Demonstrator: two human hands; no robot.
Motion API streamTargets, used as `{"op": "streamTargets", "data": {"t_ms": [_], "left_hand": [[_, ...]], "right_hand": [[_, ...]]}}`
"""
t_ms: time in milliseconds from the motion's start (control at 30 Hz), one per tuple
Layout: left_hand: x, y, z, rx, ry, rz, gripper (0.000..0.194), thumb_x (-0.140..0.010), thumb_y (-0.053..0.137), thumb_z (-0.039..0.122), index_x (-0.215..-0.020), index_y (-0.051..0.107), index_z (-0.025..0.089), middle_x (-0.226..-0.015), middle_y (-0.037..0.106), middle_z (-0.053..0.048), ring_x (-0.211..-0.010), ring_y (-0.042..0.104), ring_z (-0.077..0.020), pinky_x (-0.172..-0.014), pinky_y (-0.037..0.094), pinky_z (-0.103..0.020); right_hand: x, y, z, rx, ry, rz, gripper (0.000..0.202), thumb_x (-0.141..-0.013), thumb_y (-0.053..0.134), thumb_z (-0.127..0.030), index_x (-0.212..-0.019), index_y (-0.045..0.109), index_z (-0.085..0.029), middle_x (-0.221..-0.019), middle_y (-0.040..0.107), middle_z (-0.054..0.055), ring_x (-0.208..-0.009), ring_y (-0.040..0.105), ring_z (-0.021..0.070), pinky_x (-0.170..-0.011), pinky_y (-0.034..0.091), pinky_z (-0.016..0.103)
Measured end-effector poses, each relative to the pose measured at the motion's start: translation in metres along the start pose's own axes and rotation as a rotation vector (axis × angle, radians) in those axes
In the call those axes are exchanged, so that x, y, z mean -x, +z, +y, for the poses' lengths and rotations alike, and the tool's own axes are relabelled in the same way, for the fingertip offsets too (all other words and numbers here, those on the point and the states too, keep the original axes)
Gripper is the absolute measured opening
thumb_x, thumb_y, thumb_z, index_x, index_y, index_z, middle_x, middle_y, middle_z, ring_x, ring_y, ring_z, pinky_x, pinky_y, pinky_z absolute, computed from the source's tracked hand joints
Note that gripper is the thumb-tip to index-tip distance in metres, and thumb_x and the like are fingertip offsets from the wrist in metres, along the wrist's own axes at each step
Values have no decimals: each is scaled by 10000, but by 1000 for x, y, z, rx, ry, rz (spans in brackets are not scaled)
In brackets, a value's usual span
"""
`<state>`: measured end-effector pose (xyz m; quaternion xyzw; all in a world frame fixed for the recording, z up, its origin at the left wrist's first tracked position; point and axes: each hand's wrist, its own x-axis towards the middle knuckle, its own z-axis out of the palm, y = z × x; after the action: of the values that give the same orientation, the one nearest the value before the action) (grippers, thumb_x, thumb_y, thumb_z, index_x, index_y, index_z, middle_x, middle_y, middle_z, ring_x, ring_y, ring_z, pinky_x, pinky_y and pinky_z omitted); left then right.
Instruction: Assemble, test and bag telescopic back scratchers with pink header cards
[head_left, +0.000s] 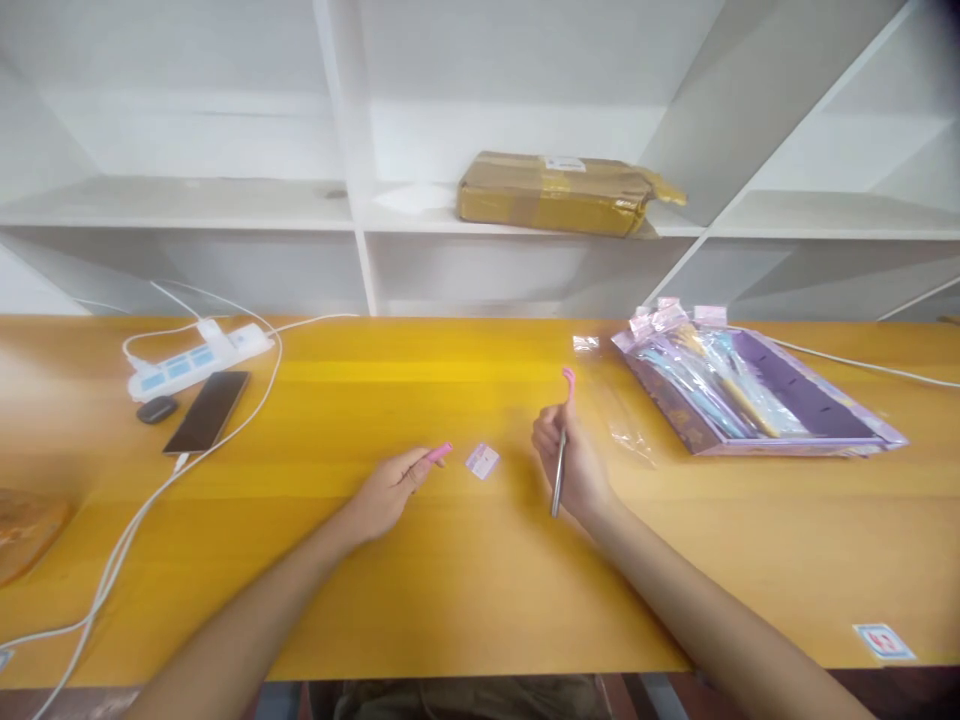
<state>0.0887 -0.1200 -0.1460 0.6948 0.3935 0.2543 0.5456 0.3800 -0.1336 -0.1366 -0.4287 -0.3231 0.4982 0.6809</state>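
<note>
Over the middle of the table, my left hand [390,492] is closed around a short pink tube-like piece [439,452], which points up and to the right. My right hand [576,465] grips a slim metal rod [559,475] with its lower end sticking out below the fingers. Above the same hand rises a curved pink tip [568,380]; whether it joins the rod is hidden by the fingers. A small lilac card [482,460] lies on the table between both hands. Beside my right hand lies a clear plastic sleeve [626,430].
A purple box tray [832,432] at right holds several bagged slim items [720,385]. At left are a power strip [199,362], phone [208,412], dark small case [157,409] and white cables [120,560]. A taped parcel [555,195] sits on the shelf behind.
</note>
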Motion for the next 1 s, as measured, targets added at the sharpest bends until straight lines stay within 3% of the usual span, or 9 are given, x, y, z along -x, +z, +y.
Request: {"op": "streamTargets", "data": {"t_ms": [100, 233, 433, 633, 1000], "left_hand": [[0, 2, -2, 36, -21, -28, 529, -1071, 423, 576, -1396, 652, 228, -857, 576, -17, -772, 494, -177, -752, 439, -290], [1, 4, -2, 6, -16, -9, 456, -1077, 450, 527, -1370, 651, 243, -980, 640, -44, -852, 555, -187, -815, 457, -304], [0, 7, 4, -115, 81, 28, 378, -1085, 473, 448, -1338, 690, 271, -1174, 693, -68, -1046, 619, -231, -988, 456, -359], [0, 8, 9, -160, 114, 63, 342, -1079, 495, 403, -1269, 742, 263, -1186, 701, -85, -1099, 627, -254, -995, 458, -365], [-1, 7, 7, -236, 178, 105, 348, -1096, 463, 355, -1305, 735, 293, -1203, 699, -77, -1119, 629, -241, -1014, 474, -376]], "right_hand": [[14, -11, 6, -43, 90, 0, 527, -952, 649, -675, -729, 464, -235, -666, 189, -73, -503, 139, 105, -428, 179, 261], [17, -16, 1, -38, 87, -9, 524, -960, 626, -690, -731, 481, -242, -633, 176, -79, -471, 135, 97, -417, 165, 257], [13, -29, -5, -25, 123, -17, 370, -942, 698, -588, -865, 638, -231, -585, 373, -75, -433, 223, 68, -429, 245, 244], [15, -30, 3, 0, 178, -70, 274, -915, 716, -474, -859, 626, -222, -597, 491, -47, -436, 310, 75, -436, 232, 251], [20, -22, 9, 21, 183, -152, 295, -925, 712, -481, -857, 629, -205, -610, 544, -37, -434, 308, 67, -453, 194, 253]]}}
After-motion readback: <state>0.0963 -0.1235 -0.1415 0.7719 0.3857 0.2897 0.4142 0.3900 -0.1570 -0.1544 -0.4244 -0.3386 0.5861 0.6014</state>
